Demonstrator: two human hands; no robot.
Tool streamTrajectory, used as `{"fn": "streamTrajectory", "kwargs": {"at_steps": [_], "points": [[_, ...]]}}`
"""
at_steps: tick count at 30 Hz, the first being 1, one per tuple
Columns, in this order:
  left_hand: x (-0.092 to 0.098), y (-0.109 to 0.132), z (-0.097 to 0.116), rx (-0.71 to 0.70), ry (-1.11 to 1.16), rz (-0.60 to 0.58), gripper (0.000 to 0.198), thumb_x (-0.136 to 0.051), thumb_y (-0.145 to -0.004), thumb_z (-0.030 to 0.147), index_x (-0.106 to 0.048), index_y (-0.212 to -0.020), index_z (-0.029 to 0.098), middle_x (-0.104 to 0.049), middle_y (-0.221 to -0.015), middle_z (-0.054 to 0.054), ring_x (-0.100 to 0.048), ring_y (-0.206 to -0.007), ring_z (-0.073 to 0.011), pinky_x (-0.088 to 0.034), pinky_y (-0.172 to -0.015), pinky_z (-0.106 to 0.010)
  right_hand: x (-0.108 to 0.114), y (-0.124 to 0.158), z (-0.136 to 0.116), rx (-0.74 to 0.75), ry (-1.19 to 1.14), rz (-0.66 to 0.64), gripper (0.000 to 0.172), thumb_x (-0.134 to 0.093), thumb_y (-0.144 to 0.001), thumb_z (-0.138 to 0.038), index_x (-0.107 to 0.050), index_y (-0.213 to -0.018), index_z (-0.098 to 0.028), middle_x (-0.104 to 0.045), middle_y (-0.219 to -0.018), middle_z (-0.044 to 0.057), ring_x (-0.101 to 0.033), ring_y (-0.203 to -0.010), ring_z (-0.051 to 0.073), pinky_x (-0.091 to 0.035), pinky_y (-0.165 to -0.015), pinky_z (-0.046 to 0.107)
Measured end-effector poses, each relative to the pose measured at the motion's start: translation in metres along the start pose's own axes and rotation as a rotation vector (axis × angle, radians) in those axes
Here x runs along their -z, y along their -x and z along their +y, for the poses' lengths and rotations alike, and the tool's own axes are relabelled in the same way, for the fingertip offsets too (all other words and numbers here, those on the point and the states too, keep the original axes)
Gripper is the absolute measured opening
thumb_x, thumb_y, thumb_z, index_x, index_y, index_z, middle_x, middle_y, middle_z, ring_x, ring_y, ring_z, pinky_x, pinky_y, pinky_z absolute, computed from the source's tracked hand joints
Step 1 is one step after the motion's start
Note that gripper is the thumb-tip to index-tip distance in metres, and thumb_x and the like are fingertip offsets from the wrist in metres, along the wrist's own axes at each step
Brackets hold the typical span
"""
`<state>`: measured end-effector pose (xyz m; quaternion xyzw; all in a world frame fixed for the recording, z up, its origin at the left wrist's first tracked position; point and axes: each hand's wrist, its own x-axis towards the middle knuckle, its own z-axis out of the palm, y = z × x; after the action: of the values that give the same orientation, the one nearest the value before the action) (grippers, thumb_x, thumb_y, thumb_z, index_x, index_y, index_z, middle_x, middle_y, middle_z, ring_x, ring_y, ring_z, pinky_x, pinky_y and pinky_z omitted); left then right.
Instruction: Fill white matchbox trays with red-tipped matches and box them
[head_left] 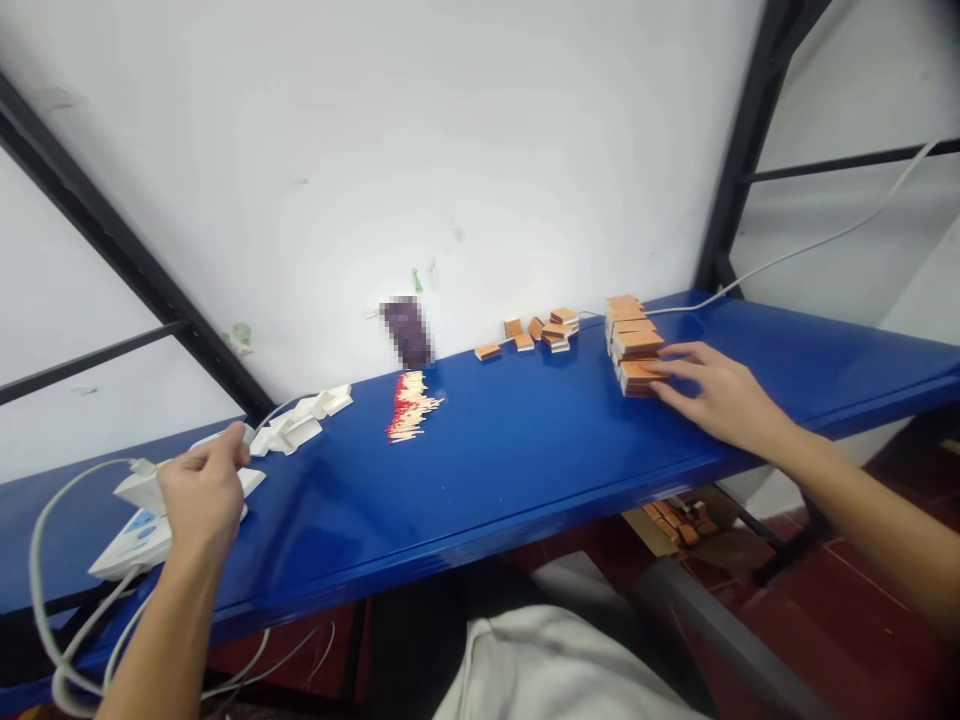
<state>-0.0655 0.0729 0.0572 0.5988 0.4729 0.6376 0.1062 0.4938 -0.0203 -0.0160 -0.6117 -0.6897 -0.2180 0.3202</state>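
At the right, the fingertips and thumb of my right hand (716,395) grip the near end of a row of stacked matchboxes (632,325), on an orange-brown matchbox (640,372). My left hand (204,485) is closed at the left, its fingers curled above a white power strip (131,540); whatever it may hold is hidden. Beyond it lie several white paper matchbox trays (300,425). Between the hands, a pile of red-tipped matches (409,408) is spread on the blue shelf (480,470).
Several loose matchboxes (559,330) sit by the wall. A blurred-out dark rectangle (407,332) stands behind the matches. White cables (45,570) loop at the left, and another cable (817,243) runs at the right. Below the shelf is a box of more matchboxes (679,522).
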Motion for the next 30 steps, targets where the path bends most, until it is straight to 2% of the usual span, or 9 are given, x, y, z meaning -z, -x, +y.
{"fn": "streamTrajectory", "kwargs": {"at_steps": [3, 7, 9, 12, 15, 18, 21, 24, 30], "points": [[0.008, 0.001, -0.017, -0.027, -0.548, -0.014, 0.05, -0.055, -0.089, 0.043, -0.044, -0.046, 0.019, -0.03, -0.041, 0.003, -0.033, -0.041, -0.0119, -0.025, -0.046, -0.027, 0.0, 0.002, -0.004, -0.015, 0.017, 0.101, 0.028, -0.058, -0.09, -0.036, -0.074, -0.106, -0.02, -0.063, -0.117, 0.014, -0.064, -0.104, 0.03, -0.054, -0.091, 0.042], [0.008, -0.007, -0.026, -0.121, -0.771, -0.105, 0.048, -0.044, -0.093, 0.042, -0.042, -0.05, 0.019, -0.037, -0.047, 0.001, -0.044, -0.051, -0.0163, -0.029, -0.054, -0.029, 0.004, -0.008, -0.035, -0.018, -0.003, 0.303, 0.02, -0.057, -0.089, -0.03, -0.073, -0.099, -0.021, -0.067, -0.106, 0.013, -0.064, -0.1, 0.028, -0.051, -0.094, 0.041], [0.004, -0.016, -0.031, -0.153, -0.879, -0.154, 0.04, -0.041, -0.094, 0.04, -0.053, -0.062, 0.019, -0.05, -0.057, -0.003, -0.052, -0.061, -0.0208, -0.035, -0.06, -0.031, 0.001, -0.025, -0.062, 0.088, -0.126, 0.196, 0.02, -0.056, -0.09, -0.029, -0.073, -0.097, -0.021, -0.068, -0.103, 0.011, -0.065, -0.097, 0.025, -0.052, -0.092, 0.039], [0.0, -0.033, -0.04, -0.189, -1.026, -0.316, 0.03, -0.042, -0.092, 0.036, -0.064, -0.099, 0.016, -0.064, -0.09, -0.012, -0.059, -0.09, -0.0299, -0.044, -0.079, -0.037, -0.021, -0.066, -0.105, 0.296, -0.2, -0.189, 0.027, -0.053, -0.091, -0.034, -0.073, -0.104, -0.021, -0.068, -0.109, 0.011, -0.064, -0.099, 0.027, -0.051, -0.09, 0.043], [-0.002, -0.044, -0.054, -0.17, -1.122, -0.433, 0.044, -0.043, -0.091, 0.042, -0.064, -0.119, 0.015, -0.061, -0.114, -0.02, -0.053, -0.113, -0.0397, -0.042, -0.094, -0.048, -0.066, -0.118, -0.132, 0.361, -0.2, -0.425, 0.039, -0.055, -0.089, -0.034, -0.067, -0.121, -0.016, -0.063, -0.125, 0.016, -0.062, -0.107, 0.032, -0.049, -0.093, 0.047], [-0.004, -0.046, -0.071, -0.103, -1.182, -0.511, 0.057, -0.045, -0.09, 0.049, -0.056, -0.135, 0.017, -0.052, -0.134, -0.023, -0.046, -0.124, -0.0452, -0.04, -0.098, -0.057, -0.116, -0.165, -0.14, 0.283, -0.095, -0.554, 0.049, -0.052, -0.091, -0.033, -0.056, -0.137, -0.015, -0.055, -0.137, 0.019, -0.058, -0.115, 0.036, -0.047, -0.093, 0.049], [-0.01, -0.045, -0.087, -0.044, -1.211, -0.569, 0.066, -0.045, -0.091, 0.055, -0.046, -0.146, 0.019, -0.038, -0.15, -0.024, -0.037, -0.135, -0.0473, -0.035, -0.102, -0.063, -0.154, -0.194, -0.139, 0.169, -0.014, -0.662, 0.053, -0.047, -0.093, -0.034, -0.048, -0.143, -0.015, -0.052, -0.139, 0.021, -0.057, -0.118, 0.035, -0.047, -0.093, 0.047], [-0.019, -0.051, -0.098, -0.019, -1.214, -0.62, 0.071, -0.043, -0.092, 0.06, -0.038, -0.151, 0.021, -0.031, -0.156, -0.021, -0.031, -0.141, -0.0444, -0.031, -0.108, -0.061, -0.171, -0.201, -0.139, 0.164, 0.018, -0.716, 0.049, -0.043, -0.095, -0.033, -0.051, -0.139, -0.012, -0.057, -0.132, 0.021, -0.06, -0.114, 0.032, -0.047, -0.093, 0.043], [-0.042, -0.097, -0.107, 0.049, -1.177, -0.737, 0.081, -0.043, -0.086, 0.073, -0.034, -0.153, 0.028, -0.036, -0.156, -0.015, -0.037, -0.139, -0.0424, -0.034, -0.108, -0.054, -0.155, -0.174, -0.149, 0.268, 0.151, -0.595, 0.037, -0.039, -0.097, -0.037, -0.06, -0.12, -0.016, -0.063, -0.119, 0.019, -0.06, -0.109, 0.032, -0.044, -0.09, 0.045]]}}
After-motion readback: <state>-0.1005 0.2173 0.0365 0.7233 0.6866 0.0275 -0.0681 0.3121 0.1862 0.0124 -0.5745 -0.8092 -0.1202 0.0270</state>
